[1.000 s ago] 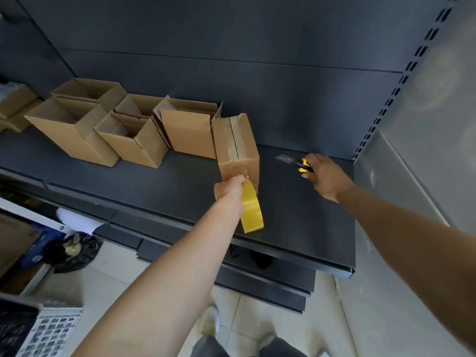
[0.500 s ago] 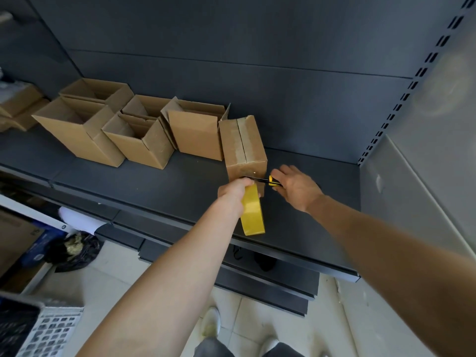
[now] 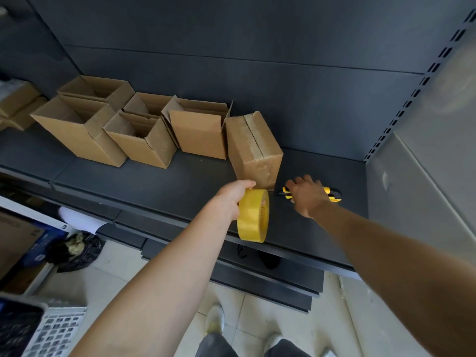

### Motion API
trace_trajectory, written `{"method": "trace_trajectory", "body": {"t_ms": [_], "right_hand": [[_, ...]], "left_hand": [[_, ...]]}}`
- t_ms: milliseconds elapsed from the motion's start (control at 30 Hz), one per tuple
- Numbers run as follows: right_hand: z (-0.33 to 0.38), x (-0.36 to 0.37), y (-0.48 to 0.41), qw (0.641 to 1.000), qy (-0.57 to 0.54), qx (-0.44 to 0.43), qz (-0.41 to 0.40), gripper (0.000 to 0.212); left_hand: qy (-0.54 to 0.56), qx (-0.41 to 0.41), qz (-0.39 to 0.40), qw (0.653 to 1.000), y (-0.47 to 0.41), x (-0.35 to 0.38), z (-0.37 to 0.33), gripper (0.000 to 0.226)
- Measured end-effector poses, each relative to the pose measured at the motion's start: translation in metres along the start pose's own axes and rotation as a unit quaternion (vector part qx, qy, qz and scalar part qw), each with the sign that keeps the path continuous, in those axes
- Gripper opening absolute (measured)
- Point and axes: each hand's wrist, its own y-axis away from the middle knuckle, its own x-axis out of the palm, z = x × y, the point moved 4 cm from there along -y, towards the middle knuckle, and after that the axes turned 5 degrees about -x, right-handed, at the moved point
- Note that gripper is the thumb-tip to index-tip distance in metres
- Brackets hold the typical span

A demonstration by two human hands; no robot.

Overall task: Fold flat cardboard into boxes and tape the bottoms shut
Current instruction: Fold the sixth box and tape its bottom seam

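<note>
Taped cardboard box point(image 3: 253, 148) is stood on the shelf point(image 3: 154, 181), glossy seam running toward 11 o'clock. Yellow tape roll point(image 3: 253, 220) is clasped by left hand point(image 3: 231, 199); grip of right hand point(image 3: 307, 198) over knife point(image 3: 333, 197) cannot be determined

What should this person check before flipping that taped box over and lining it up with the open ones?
1. Seam sealed: tape runs along the taped box and down its near side. Ok.
2. Strip cut free of the tape roll: the spot between them is too unclear. Cannot tell.
3. Left hand free to lift: it grips the roll. Not ok.
4. Knife let go: it lies low on the shelf under the right hand, grip hidden. Cannot tell.
5. Open boxes standing upright in their row, left of the taped one. Ok.
</note>
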Motion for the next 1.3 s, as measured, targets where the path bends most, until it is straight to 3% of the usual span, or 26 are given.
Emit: {"method": "trace_trajectory", "body": {"t_ms": [167,300,400,433,500,533,600,667,767,900,1000,1133,1233,1300], "right_hand": [[-0.007,0.002,0.001,0.992,0.032,0.1,0.075,0.051],[-0.012,-0.005,0.01,0.989,0.024,0.144,0.025,0.055],[-0.01,-0.016,0.013,0.961,-0.179,0.209,0.002,0.031],[-0.006,-0.017,0.015,0.921,-0.306,0.238,0.038,0.032],[0.01,-0.015,0.026,0.783,-0.529,0.273,0.181,0.061],[0.016,-0.016,0.034,0.725,-0.585,0.275,0.238,0.072],[0.023,-0.015,0.038,0.646,-0.653,0.268,0.29,0.071],[0.013,-0.014,0.054,0.571,-0.725,0.297,0.244,0.051],[0.003,-0.019,0.057,0.514,-0.766,0.35,0.165,0.03],[-0.02,-0.033,0.072,0.502,-0.765,0.397,0.071,0.025],[-0.026,-0.04,0.086,0.491,-0.759,0.427,0.031,0.024],[-0.027,-0.041,0.102,0.468,-0.76,0.449,-0.034,0.022],[-0.028,-0.038,0.109,0.442,-0.766,0.46,-0.085,0.014],[-0.032,-0.036,0.113,0.458,-0.749,0.465,-0.116,0.019]], "left_hand": [[-0.017,0.016,0.027,0.999,0.0,0.002,0.005,0.015],[-0.024,0.021,0.036,0.999,0.003,0.004,0.006,0.005],[-0.029,0.039,0.022,0.999,-0.001,0.005,0.006,0.009],[-0.034,0.049,0.017,0.998,-0.001,0.008,0.006,0.011],[-0.04,0.059,0.018,0.997,0.0,0.016,0.007,0.016],[-0.046,0.066,0.029,0.996,0.001,0.024,0.008,0.018],[-0.048,0.079,0.05,0.994,0.004,0.036,0.009,0.021],[-0.074,0.097,0.091,0.988,0.015,0.058,0.013,0.022],[-0.085,0.119,0.112,0.983,0.02,0.071,0.013,0.02],[-0.088,0.128,0.152,0.976,0.036,0.091,0.016,0.015],[-0.08,0.141,0.133,0.978,0.041,0.102,0.017,0.009],[-0.042,0.09,0.082,0.992,0.041,0.109,0.026,0.044],[-0.051,0.051,0.064,0.995,0.045,0.113,0.026,0.052],[-0.081,0.034,0.058,0.994,0.05,0.111,0.03,0.06]]}}
